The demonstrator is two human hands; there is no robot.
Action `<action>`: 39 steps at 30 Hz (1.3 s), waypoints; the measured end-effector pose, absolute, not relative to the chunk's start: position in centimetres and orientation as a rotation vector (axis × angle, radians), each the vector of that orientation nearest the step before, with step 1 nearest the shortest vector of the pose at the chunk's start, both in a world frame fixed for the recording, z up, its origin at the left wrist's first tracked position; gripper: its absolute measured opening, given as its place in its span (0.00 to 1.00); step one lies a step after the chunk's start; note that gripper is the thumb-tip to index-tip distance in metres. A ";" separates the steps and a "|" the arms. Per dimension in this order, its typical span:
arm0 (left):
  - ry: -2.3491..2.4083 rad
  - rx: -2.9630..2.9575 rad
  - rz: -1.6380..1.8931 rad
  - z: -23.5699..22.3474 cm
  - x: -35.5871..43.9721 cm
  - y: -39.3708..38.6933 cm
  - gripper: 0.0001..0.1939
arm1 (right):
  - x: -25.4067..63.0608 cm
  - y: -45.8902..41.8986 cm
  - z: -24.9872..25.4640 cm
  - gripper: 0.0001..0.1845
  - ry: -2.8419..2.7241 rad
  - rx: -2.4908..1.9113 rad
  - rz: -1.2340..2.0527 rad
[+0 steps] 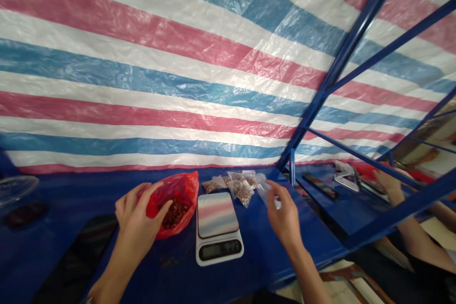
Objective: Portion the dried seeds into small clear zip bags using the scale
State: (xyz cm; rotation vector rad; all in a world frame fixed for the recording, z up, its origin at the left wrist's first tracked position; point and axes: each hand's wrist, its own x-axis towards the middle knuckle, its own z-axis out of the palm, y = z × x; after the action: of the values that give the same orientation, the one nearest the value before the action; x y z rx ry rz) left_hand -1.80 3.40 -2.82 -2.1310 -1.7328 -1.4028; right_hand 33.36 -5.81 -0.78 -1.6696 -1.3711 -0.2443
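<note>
My left hand (pixel 140 221) is closed on the rim of a red plastic bag (pixel 192 190), thumb over the inner side and fingers around the outside. Small dark reddish-brown pieces (pixel 175 213) lie in the bag's open mouth. To its right is a white digital kitchen scale (pixel 218 228) with a bare shiny platform; its display cannot be read. My right hand (pixel 283 216) pinches a small transparent plastic bag (pixel 262 187), partly hidden by the fingers. Several small filled transparent bags (pixel 242 187) lie in a pile behind the scale, left of that hand.
All this rests on a blue table (pixel 256 256). At left are a dark phone-like slab (pixel 76 256) and a transparent round lid or dish (pixel 17 189). Blue metal bars (pixel 320 90) rise at right. Beyond them, a co-worker's hand (pixel 390 183) is near another red bag. Striped sheeting (pixel 160 71) hangs behind.
</note>
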 end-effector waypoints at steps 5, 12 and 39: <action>-1.673 -2.089 -1.448 -1.9 -2.1 3.2 0.18 | 42.7 -8.8 -4.8 0.22 -1.477 -2.070 -0.255; -1.569 -2.098 -1.424 -2.8 -1.6 3.6 0.16 | 43.0 -9.1 -7.6 0.28 -1.622 -2.331 -0.274; -1.313 -2.245 -1.378 -3.1 0.7 1.8 0.11 | 35.1 0.9 -6.5 0.15 -1.598 -2.257 -0.078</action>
State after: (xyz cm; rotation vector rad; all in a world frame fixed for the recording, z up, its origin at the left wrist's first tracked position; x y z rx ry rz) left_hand 0.70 1.79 -3.14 -2.2454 -1.3126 -1.3775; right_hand 35.13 0.88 -6.51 -2.2571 -1.5978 -0.0784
